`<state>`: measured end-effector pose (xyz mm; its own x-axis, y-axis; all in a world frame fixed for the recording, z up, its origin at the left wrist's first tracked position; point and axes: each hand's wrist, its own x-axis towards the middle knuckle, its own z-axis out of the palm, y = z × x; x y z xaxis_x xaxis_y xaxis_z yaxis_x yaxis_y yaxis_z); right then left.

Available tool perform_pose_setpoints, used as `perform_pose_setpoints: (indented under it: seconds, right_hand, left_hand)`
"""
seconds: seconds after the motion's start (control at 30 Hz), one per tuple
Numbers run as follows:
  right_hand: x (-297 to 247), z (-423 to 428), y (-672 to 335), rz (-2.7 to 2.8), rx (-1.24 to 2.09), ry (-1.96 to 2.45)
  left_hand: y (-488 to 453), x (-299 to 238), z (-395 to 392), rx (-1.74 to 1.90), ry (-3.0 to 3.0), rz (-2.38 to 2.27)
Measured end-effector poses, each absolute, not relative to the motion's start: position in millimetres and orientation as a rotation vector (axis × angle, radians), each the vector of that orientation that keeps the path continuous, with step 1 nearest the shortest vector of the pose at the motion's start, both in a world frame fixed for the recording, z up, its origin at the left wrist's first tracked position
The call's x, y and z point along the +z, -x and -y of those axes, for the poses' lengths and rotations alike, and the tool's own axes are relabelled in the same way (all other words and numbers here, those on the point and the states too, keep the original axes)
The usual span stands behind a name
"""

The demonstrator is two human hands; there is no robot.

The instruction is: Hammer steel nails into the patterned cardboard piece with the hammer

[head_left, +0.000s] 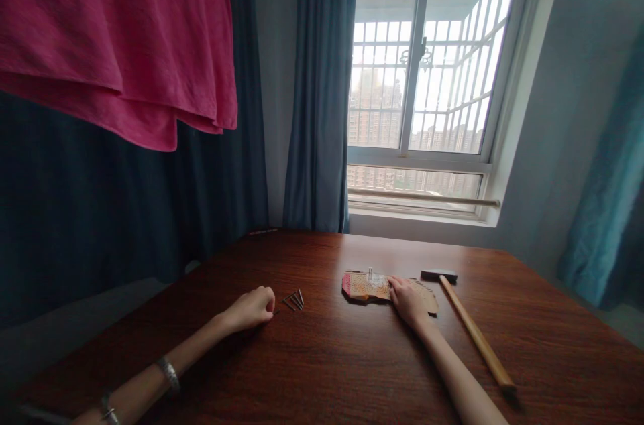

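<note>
My left hand rests on the table with its fingers curled closed, and a thin dark nail tip shows at the fingertips. Just to its right lie several loose nails. A flat, irregular piece of board with a speckled face and a pink left end lies farther right. Two nails stand upright at its back edge. Lying over the right part of this board is my right hand, fingers stretched out on its surface. A hammer with a wooden handle and dark head lies right of that hand.
The brown wooden table reaches back toward a barred window. Dark blue curtains hang at the left and far right. A pink cloth hangs down at upper left.
</note>
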<state>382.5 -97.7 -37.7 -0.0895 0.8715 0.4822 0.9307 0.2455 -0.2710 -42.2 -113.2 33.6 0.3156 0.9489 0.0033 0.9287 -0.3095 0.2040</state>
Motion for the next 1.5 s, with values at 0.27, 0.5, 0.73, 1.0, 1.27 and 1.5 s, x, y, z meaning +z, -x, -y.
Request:
perform_pose_setpoints:
  seconds: [0.27, 0.5, 0.73, 1.0, 1.27, 1.5]
  right_hand:
    - [-41, 95, -383, 1.979, -0.219, 1.596]
    - [-32, 102, -380, 1.866, -0.291, 1.526]
    - [-19, 111, -351, 1.714, 0.047, 1.306]
    - [-11, 120, -321, 1.544, 0.424, 1.095]
    - [-14, 119, -321, 1.489, 0.497, 1.063]
    - [-7, 121, -326, 1.537, 0.498, 1.013]
  left_hand:
    - [37, 28, 108, 0.162, -2.395, -1.755]
    - [-12, 39, 95, 0.552, -2.149, -1.398]
    - [-110, 39, 81, 0.963, -1.699, -1.094]
    - [-176, 5, 80, 1.131, -1.507, -0.968]
    - [-192, -6, 78, 1.117, -1.446, -0.902]
    - [-189, -4, 78, 1.140, -1.692, -0.894]
